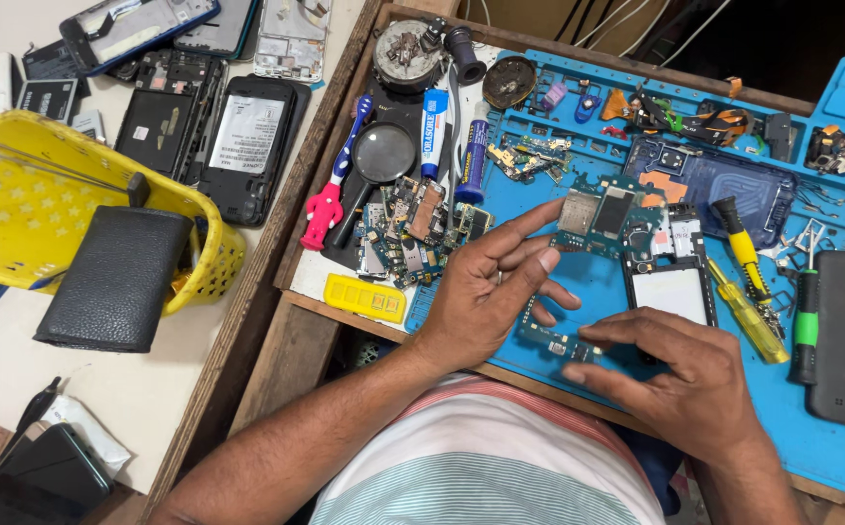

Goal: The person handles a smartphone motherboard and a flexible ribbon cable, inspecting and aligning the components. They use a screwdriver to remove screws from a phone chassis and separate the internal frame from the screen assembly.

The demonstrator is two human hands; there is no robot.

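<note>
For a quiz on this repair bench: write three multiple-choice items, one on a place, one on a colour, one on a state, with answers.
1. Where does the black wallet lie?
A. against the yellow basket
B. on the blue mat
C. under the magnifier

2. What colour is the work mat?
A. green
B. blue
C. grey

3. How is the small circuit board near the mat's front edge being handled?
A. it lies untouched
B. the right hand fingertips press on it, with the left hand open beside it
C. it is lifted high in a fist

Answers:
1 A, the wallet leans on the basket's side, left of the wooden tray.
2 B, the mat under both hands is bright blue.
3 B, the right fingertips rest on the board, which lies flat on the mat; the left fingers are spread.
</note>
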